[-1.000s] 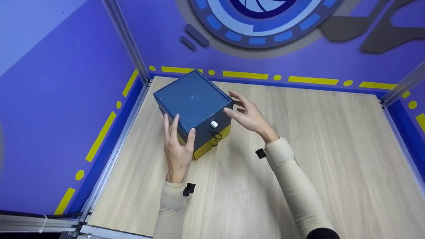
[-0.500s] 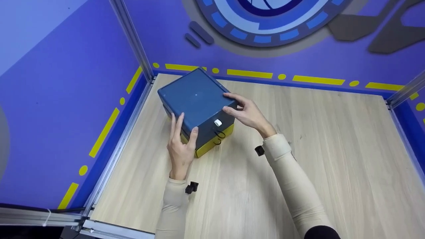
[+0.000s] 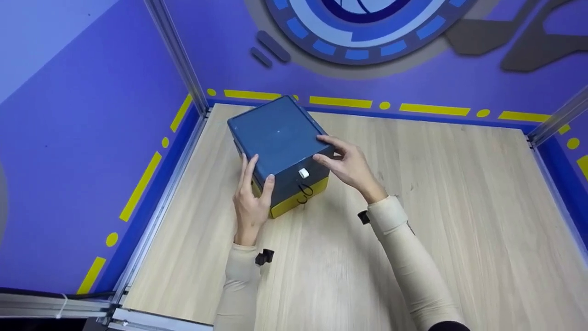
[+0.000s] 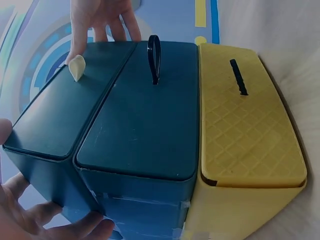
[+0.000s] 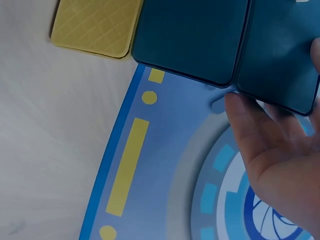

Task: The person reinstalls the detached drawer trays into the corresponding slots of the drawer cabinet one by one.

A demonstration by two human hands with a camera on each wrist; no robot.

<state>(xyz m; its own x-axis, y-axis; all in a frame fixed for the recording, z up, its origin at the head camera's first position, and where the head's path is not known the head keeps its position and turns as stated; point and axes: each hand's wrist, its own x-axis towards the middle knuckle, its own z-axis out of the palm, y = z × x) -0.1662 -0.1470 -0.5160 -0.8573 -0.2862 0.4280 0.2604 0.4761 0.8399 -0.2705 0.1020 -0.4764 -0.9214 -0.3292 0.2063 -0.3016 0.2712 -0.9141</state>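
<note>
A stack of drawer boxes stands turned at an angle on the table, two dark blue above one yellow box. The top front carries a white tab; the middle one has a black loop, and another black loop sits on the yellow front. My left hand grips the near left corner, fingers along the left side and thumb at the front edge. At the right corner, my right hand holds the top box, its thumb on the front. Some right fingertips are hidden in the head view.
The wooden table extends to the right and in front of the stack. Purple-blue printed panels rise at the left and back. A metal frame rail runs along the left edge.
The stack has shifted a little to the right and turned slightly. My right hand has come from beside the corner onto the top box; the left hand has followed along the left side.
</note>
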